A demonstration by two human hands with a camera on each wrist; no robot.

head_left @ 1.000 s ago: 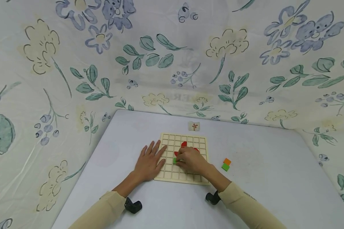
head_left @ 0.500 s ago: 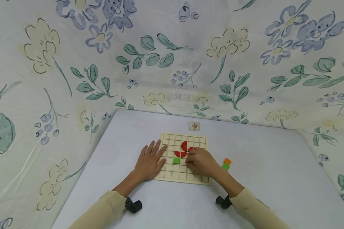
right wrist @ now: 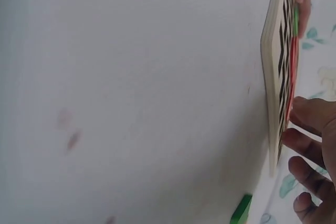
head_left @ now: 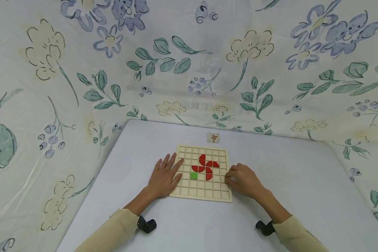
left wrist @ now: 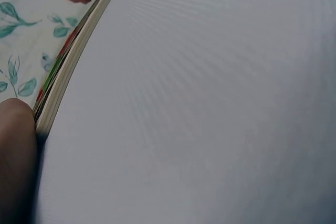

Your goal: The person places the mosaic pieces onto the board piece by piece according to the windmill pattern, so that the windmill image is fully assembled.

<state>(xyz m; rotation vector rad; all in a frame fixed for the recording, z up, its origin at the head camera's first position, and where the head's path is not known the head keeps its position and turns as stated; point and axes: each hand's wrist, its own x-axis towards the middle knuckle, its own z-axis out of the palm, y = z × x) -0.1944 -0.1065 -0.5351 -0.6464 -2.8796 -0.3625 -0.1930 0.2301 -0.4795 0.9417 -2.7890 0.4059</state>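
A pale wooden grid board (head_left: 189, 191) lies on the white table. My left hand (head_left: 165, 178) rests on its left edge with the fingers spread. Several red curved pieces (head_left: 209, 174) form a pinwheel on the squares, and a green square tile (head_left: 193, 175) sits just left of the lowest one. My right hand (head_left: 244, 180) is at the board's right edge, its fingers bent and nothing seen between them. In the right wrist view, the thumb and fingers (right wrist: 302, 140) stand apart beside the board; a loose green tile (right wrist: 241, 210) lies on the table close by.
Behind the board lies a small card (head_left: 213, 137) with a printed pinwheel pattern. Black wrist devices (head_left: 147, 225) sit below both hands. A floral cloth (head_left: 189, 70) hangs behind the table (head_left: 296, 175).
My right hand has moved right, off the green tile and the red pieces, to the board's right edge. It now hides the loose orange and green tiles from the head view. My left hand stays put.
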